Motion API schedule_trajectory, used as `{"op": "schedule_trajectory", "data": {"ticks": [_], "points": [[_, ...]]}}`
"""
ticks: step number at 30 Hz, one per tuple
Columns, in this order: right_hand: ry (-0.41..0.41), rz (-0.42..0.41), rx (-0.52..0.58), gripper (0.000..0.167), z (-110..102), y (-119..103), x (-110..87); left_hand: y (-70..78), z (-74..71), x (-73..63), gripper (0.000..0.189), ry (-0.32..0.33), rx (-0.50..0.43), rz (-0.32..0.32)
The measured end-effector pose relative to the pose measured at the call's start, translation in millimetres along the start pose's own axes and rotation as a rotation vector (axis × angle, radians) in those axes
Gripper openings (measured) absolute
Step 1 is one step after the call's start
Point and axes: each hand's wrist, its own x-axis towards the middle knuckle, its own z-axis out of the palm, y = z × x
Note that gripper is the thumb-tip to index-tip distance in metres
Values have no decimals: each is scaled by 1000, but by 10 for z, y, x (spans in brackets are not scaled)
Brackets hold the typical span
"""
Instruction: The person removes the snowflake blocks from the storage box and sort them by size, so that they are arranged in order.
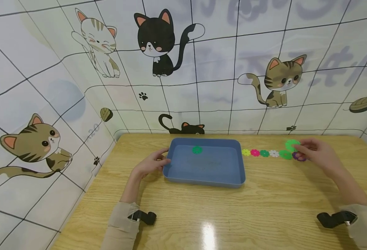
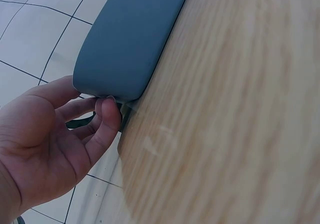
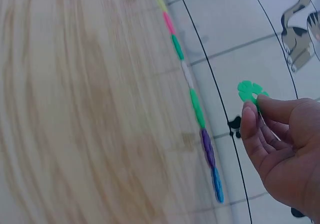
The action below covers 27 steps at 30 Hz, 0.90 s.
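Note:
My right hand [image 1: 319, 156] pinches a bright green flower-shaped plastic disc [image 3: 248, 91] between thumb and fingers, raised over the right end of a row of similar discs. That row runs yellow [image 1: 246, 152], pink [image 1: 255, 152], dark green [image 1: 264, 153], white [image 1: 274, 153], light green [image 1: 286, 155], purple [image 3: 207, 146] and blue [image 3: 217, 184]; in the head view the hand hides the blue one. At the left, my left hand [image 1: 150, 162] grips the end wall of a shallow blue tray [image 1: 202, 183]. One green disc [image 1: 197, 150] lies inside the tray.
Both hands work over a light wooden table [image 1: 183, 211]. Right behind its back edge stands a wall [image 1: 218, 69] covered with cartoon cats and a grid of lines. The row of discs starts beside the tray's right side, near the table's back edge.

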Motion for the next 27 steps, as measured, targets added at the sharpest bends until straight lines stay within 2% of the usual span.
{"op": "schedule_trajectory", "data": {"ticks": [9,13,20,27], "points": [[132,67,-139,50,-351,303,-121,-3,12,16,67,0,6,1],[157,95,-199,55,-465,408,-146,-9,9,12,67,1,4,0],[198,177,-336,56,-572,599,-189,-17,7,-1,67,-3,3,4],[218,270,-390,50,-610,654,-206,-27,6,10,67,0,0,9]]}}
